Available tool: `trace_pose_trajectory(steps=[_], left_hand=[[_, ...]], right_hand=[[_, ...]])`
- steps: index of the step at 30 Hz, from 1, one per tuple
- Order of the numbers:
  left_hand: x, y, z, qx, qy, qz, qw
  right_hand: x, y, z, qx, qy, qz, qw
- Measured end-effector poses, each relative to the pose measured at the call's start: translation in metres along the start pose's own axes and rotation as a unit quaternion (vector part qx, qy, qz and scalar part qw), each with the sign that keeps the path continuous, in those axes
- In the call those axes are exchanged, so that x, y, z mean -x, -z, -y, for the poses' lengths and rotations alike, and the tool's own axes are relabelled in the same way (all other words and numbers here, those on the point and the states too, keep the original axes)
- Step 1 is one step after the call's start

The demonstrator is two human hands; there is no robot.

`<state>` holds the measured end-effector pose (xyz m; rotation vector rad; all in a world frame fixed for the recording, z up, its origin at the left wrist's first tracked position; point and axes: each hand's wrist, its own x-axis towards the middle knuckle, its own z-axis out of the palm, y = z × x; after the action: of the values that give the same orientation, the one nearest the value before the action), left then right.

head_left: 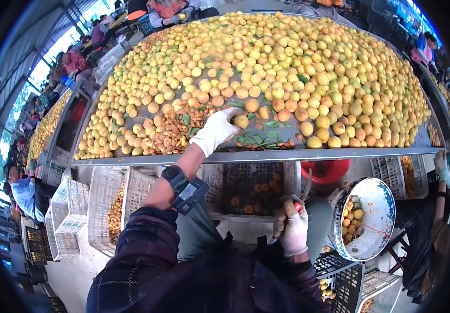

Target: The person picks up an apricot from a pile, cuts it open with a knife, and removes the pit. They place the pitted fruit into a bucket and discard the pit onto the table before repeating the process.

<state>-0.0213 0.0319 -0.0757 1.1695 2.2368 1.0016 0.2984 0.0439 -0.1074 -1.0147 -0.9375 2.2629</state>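
Note:
My left hand [217, 130], in a white glove, reaches over the near edge of the metal-edged table and has its fingers closed around a yellow apricot [241, 121]. Under and beside that hand lie a heap of brown pits or scraps [175, 128] and loose green leaves [259, 138]. My right hand [294, 229], also gloved, stays low over my lap, closed on a small knife [298, 203] with a red handle. Its thin curved blade points upward. Between my knees and the table stands a plastic crate [214, 190] with some cut apricots [259, 195] inside.
Apricots [287, 57] cover much of the table [256, 155]. A red basin [329, 169] sits below its edge. At right a white bucket [379, 216] leans with fruit inside; several crates [105, 208] stand at left. A co-worker's arm [440, 193] shows at far right.

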Motion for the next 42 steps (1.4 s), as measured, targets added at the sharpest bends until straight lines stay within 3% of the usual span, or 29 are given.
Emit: trace_pose_trajectory(steps=[2, 5, 8, 9, 10, 11, 12, 14, 15, 17, 19, 21, 22, 24, 27, 29, 30, 31, 32, 33, 34, 37, 40, 42], left_hand=[[0.009, 0.003, -0.017, 0.166, 0.050, 0.021, 0.985], [0.028, -0.005, -0.073, 0.181, 0.032, 0.059, 0.981], [0.066, -0.042, -0.155, 0.203, -0.145, 0.157, 0.956], [0.084, -0.053, -0.183, 0.252, -0.158, 0.285, 0.911], [0.097, -0.068, -0.201, 0.262, -0.274, 0.357, 0.854], [0.095, -0.070, -0.204, 0.262, -0.277, 0.354, 0.854], [0.093, -0.073, -0.207, 0.232, -0.291, 0.337, 0.865], [0.088, -0.076, -0.210, 0.168, -0.315, 0.306, 0.883], [0.070, -0.062, -0.202, 0.130, -0.199, 0.299, 0.924], [0.009, -0.075, -0.140, -0.064, -0.203, 0.061, 0.975], [-0.040, -0.070, -0.079, -0.213, -0.187, -0.070, 0.956], [-0.057, -0.061, -0.058, -0.285, -0.104, -0.075, 0.950], [-0.065, -0.064, -0.049, -0.299, -0.096, -0.070, 0.947], [-0.080, -0.074, -0.020, -0.433, -0.127, -0.054, 0.891], [-0.074, -0.064, -0.042, -0.373, -0.095, -0.082, 0.919], [-0.061, -0.057, -0.087, -0.190, -0.049, -0.010, 0.980], [-0.047, -0.060, -0.115, -0.126, -0.065, 0.024, 0.990], [-0.041, -0.075, -0.127, 0.037, -0.090, 0.106, 0.990], [-0.025, -0.083, -0.152, 0.199, -0.152, 0.187, 0.950], [-0.022, -0.100, -0.167, 0.232, -0.232, 0.240, 0.914], [-0.009, -0.102, -0.187, 0.239, -0.262, 0.207, 0.912], [-0.049, -0.111, -0.168, -0.016, -0.214, 0.142, 0.966], [-0.095, -0.101, -0.122, -0.139, -0.168, 0.031, 0.975], [-0.114, -0.091, -0.115, -0.253, -0.153, 0.007, 0.955]], right_hand=[[-0.002, -0.004, 0.008, 0.027, 0.039, 0.039, 0.998], [-0.002, -0.007, 0.007, -0.006, 0.015, 0.026, 1.000], [-0.005, -0.010, -0.010, 0.009, -0.027, 0.009, 1.000], [-0.007, -0.001, -0.021, 0.023, -0.039, 0.033, 0.998], [-0.008, 0.009, -0.033, 0.036, -0.049, 0.058, 0.996], [-0.004, 0.004, -0.039, 0.020, -0.025, 0.030, 0.999], [0.002, 0.006, -0.035, 0.138, 0.016, 0.037, 0.990], [0.000, 0.013, -0.029, 0.027, -0.071, 0.053, 0.996], [0.005, -0.001, -0.014, 0.043, -0.063, 0.015, 0.997], [0.002, 0.003, -0.017, 0.007, -0.075, 0.002, 0.997], [-0.003, 0.003, -0.019, -0.012, -0.074, -0.016, 0.997], [-0.006, 0.007, -0.022, -0.002, -0.100, -0.019, 0.995], [-0.007, 0.005, -0.021, -0.007, -0.101, -0.017, 0.995], [-0.008, 0.003, -0.020, -0.003, -0.121, -0.033, 0.992], [-0.011, 0.010, -0.023, -0.008, -0.116, -0.028, 0.993], [-0.016, 0.018, -0.034, -0.010, -0.115, -0.021, 0.993], [-0.018, 0.020, -0.036, -0.007, -0.109, -0.014, 0.994], [-0.020, 0.018, -0.036, 0.010, -0.112, -0.013, 0.994], [-0.021, 0.015, -0.037, 0.014, -0.111, -0.009, 0.994], [-0.020, 0.011, -0.037, 0.010, -0.106, -0.006, 0.994], [-0.017, 0.010, -0.037, 0.006, -0.102, -0.005, 0.995], [-0.014, 0.014, -0.037, 0.009, -0.099, 0.006, 0.995], [-0.016, 0.018, -0.037, -0.004, -0.102, 0.004, 0.995], [-0.019, 0.015, -0.034, 0.018, -0.106, 0.016, 0.994]])
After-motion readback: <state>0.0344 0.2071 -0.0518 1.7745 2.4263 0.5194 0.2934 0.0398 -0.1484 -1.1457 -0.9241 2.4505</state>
